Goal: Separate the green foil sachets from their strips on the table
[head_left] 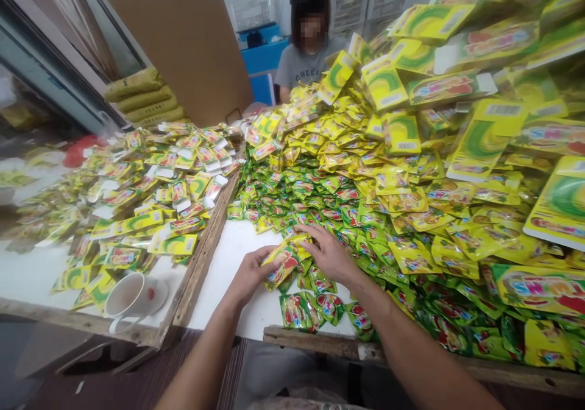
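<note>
My left hand (251,275) grips the left end of a yellow and green printed box (282,264), held tilted just above the white tabletop (228,270). At the box's other end is my right hand (329,253), its fingers bent over the yellow end; whether it also holds a packet there is hidden. Small green packets (315,200) with red fruit pictures lie heaped behind and right of my hands. Several more green packets (308,311) rest on the table below the box. Yellow packets (406,200) pile up beyond my right forearm.
Flat yellow boxes (491,133) top the tall heap at right. Left of a wooden divider (214,221) lie many yellow boxes (137,222) and a white mug (136,297). Across the table sits a person (308,60); a brown cardboard sheet (183,44) stands behind.
</note>
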{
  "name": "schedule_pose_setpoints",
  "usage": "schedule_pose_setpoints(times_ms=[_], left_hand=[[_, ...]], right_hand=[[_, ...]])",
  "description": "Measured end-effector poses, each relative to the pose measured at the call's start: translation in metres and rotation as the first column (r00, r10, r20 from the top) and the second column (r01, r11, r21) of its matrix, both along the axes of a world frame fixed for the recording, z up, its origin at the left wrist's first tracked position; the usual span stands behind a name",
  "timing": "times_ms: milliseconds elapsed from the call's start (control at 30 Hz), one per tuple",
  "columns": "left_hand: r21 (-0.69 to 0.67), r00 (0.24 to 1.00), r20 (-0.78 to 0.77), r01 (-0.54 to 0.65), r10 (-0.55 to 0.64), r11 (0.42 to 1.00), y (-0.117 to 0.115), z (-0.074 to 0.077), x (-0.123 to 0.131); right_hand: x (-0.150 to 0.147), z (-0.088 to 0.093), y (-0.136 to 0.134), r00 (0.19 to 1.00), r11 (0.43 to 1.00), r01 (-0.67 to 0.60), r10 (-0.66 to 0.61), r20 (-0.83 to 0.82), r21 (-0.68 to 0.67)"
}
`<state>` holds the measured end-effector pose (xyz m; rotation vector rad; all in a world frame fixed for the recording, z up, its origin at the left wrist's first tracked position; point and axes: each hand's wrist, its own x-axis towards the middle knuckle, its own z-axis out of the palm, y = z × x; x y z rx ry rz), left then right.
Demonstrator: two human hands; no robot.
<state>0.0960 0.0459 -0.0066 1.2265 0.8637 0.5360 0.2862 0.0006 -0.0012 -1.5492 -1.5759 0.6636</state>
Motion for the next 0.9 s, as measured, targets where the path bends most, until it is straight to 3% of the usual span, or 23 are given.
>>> schedule_pose_setpoints(times_ms=[133,300,500,733,900], left_hand=[[-0.023,1.0,-0.019,0.021,-0.021,1.0,0.001,0.001,-0.005],[-0.009,0.997,-0.069,0.022,-0.022,1.0,0.001,0.005,-0.009],[0.017,0.995,-0.094,0.025,-0.023,1.0,-0.002,0.003,-0.003],[-0.015,0.998,-0.048,-0.04,0.039,0.999,0.002,0.003,0.004],[-0.054,0.997,-0.016,-0.076,0.076,0.996,0.002,0.0,0.005]], right_hand=[[0.005,0.001,0.001,0.999,0.997,-0.046,0.046,-0.012,0.057],[0.004,0.002,0.001,0.995,0.995,-0.089,0.091,-0.043,0.032],[-0.009,-0.006,0.001,0.957,0.998,0.035,-0.049,-0.285,-0.053],[-0.013,-0.001,-0.003,0.901,0.999,0.038,-0.044,-0.432,-0.022],[-0.021,0.006,-0.009,0.854,0.995,-0.092,0.052,-0.518,-0.051]])
